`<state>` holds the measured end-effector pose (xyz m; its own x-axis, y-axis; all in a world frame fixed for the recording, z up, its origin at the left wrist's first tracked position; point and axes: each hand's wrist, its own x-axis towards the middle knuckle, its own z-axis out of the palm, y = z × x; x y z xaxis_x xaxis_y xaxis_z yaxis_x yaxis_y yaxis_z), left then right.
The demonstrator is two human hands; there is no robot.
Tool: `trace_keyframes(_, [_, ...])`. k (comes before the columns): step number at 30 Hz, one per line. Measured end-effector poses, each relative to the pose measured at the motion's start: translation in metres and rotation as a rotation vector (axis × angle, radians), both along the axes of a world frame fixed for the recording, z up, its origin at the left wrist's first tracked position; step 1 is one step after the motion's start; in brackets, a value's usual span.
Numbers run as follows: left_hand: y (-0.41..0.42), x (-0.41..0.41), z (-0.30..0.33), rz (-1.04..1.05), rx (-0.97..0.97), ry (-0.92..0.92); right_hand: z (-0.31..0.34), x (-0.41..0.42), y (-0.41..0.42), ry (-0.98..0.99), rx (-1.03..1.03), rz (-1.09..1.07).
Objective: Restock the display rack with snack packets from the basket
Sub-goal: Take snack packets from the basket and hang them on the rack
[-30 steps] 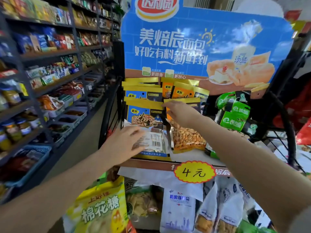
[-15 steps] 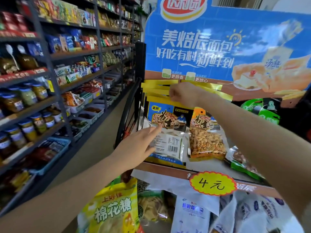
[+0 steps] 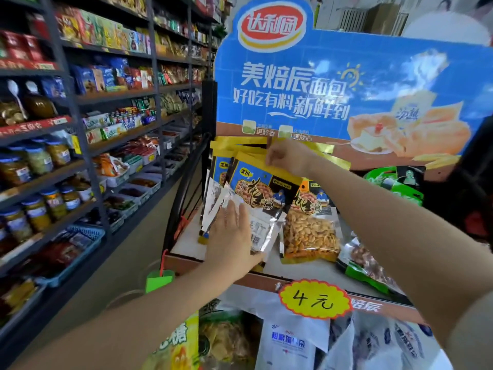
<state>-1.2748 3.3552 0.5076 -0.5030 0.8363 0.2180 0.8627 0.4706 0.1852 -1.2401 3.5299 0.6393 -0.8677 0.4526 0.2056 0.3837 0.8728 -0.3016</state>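
Two hands (image 3: 234,236) on perhaps five packets (image 3: 266,193)

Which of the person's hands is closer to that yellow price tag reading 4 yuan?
Left. The left hand rests flat on the peanut packets just above-left of the price tag; the right hand pinches packet tops much higher, by the blue sign.

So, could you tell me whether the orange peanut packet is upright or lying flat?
Upright: the orange peanut packet stands on the shelf, leaning back.

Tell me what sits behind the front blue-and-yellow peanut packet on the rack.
Behind the front peanut packet more packets of the same kind stand in a row; only their yellow tops and left edges show. Their count is hidden. The left hand covers its lower part.
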Motion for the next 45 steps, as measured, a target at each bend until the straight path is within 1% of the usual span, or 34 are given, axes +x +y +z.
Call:
trace_keyframes(2, [-0.001, -0.003, 0.003, -0.007, -0.006, 0.034, -0.007, 0.000, 0.008, 0.043, 0.002, -0.084])
trace_keyframes(3, [-0.002, -0.007, 0.005, -0.022, -0.007, 0.039, -0.009, 0.001, 0.010, 0.046, 0.057, -0.107])
trace_keyframes(5, [-0.007, -0.017, 0.007, -0.053, 0.011, 0.037, -0.012, 0.005, 0.010, 0.037, 0.179, -0.080])
trace_keyframes(6, [-0.010, -0.021, 0.007, -0.069, 0.018, 0.042, -0.015, 0.006, 0.008, 0.006, 0.190, -0.048])
trace_keyframes(8, [-0.018, -0.028, 0.006, -0.099, 0.000, 0.051, -0.027, 0.007, 0.005, -0.119, 0.177, -0.013])
trace_keyframes(9, [-0.022, -0.030, 0.004, -0.107, -0.008, 0.045, -0.035, 0.007, 0.003, -0.174, 0.177, -0.025])
trace_keyframes(10, [-0.025, -0.031, 0.003, -0.109, -0.012, 0.033, -0.042, 0.006, 0.003, -0.189, 0.171, -0.048])
trace_keyframes(12, [-0.028, -0.031, 0.004, -0.114, -0.011, 0.006, -0.044, 0.006, -0.001, -0.140, 0.086, -0.086])
trace_keyframes(13, [-0.029, -0.031, 0.005, -0.113, -0.014, -0.008, -0.040, 0.008, -0.005, -0.106, 0.018, -0.067])
trace_keyframes(16, [-0.030, -0.026, 0.008, -0.077, 0.012, -0.100, -0.014, 0.015, -0.020, -0.047, -0.159, 0.082])
trace_keyframes(18, [-0.031, -0.016, 0.006, -0.069, 0.140, -0.165, 0.008, 0.022, -0.035, -0.008, -0.211, 0.159])
trace_keyframes(21, [-0.034, 0.000, 0.001, -0.089, 0.431, -0.257, 0.043, 0.029, -0.059, 0.027, -0.281, 0.201])
trace_keyframes(23, [-0.035, 0.005, 0.000, -0.109, 0.551, -0.305, 0.059, 0.032, -0.070, -0.004, -0.435, 0.206])
trace_keyframes(25, [-0.040, 0.005, 0.004, -0.179, 0.632, -0.402, 0.067, 0.034, -0.076, -0.005, -0.603, 0.244])
trace_keyframes(26, [-0.044, 0.005, 0.009, -0.223, 0.662, -0.460, 0.069, 0.034, -0.077, 0.016, -0.641, 0.256])
trace_keyframes(28, [-0.054, 0.002, 0.018, -0.303, 0.707, -0.552, 0.070, 0.032, -0.076, 0.094, -0.655, 0.286])
trace_keyframes(30, [-0.063, -0.005, 0.027, -0.295, 0.728, -0.621, 0.069, 0.027, -0.077, 0.203, -0.628, 0.283])
trace_keyframes(31, [-0.065, -0.009, 0.030, -0.270, 0.723, -0.632, 0.069, 0.021, -0.077, 0.258, -0.555, 0.266])
trace_keyframes(33, [-0.065, -0.018, 0.032, -0.215, 0.685, -0.600, 0.065, 0.006, -0.076, 0.305, -0.290, 0.200])
trace_keyframes(35, [-0.059, -0.025, 0.029, -0.124, 0.611, -0.524, 0.053, -0.009, -0.073, 0.202, -0.007, 0.076])
trace_keyframes(36, [-0.056, -0.028, 0.025, -0.088, 0.552, -0.510, 0.044, -0.017, -0.070, 0.142, 0.076, 0.004])
trace_keyframes(38, [-0.049, -0.031, 0.017, -0.025, 0.430, -0.503, 0.021, -0.030, -0.061, 0.063, 0.117, -0.121])
trace_keyframes(40, [-0.045, -0.036, 0.008, 0.032, 0.315, -0.433, 0.000, -0.036, -0.056, 0.039, 0.097, -0.235])
trace_keyframes(41, [-0.043, -0.041, 0.004, 0.056, 0.245, -0.381, -0.008, -0.037, -0.055, 0.041, 0.085, -0.278])
trace_keyframes(43, [-0.042, -0.049, 0.001, 0.096, 0.093, -0.239, -0.018, -0.034, -0.055, 0.053, 0.081, -0.299])
trace_keyframes(45, [-0.043, -0.052, 0.001, 0.106, 0.029, -0.052, -0.025, -0.025, -0.057, 0.086, 0.109, -0.291])
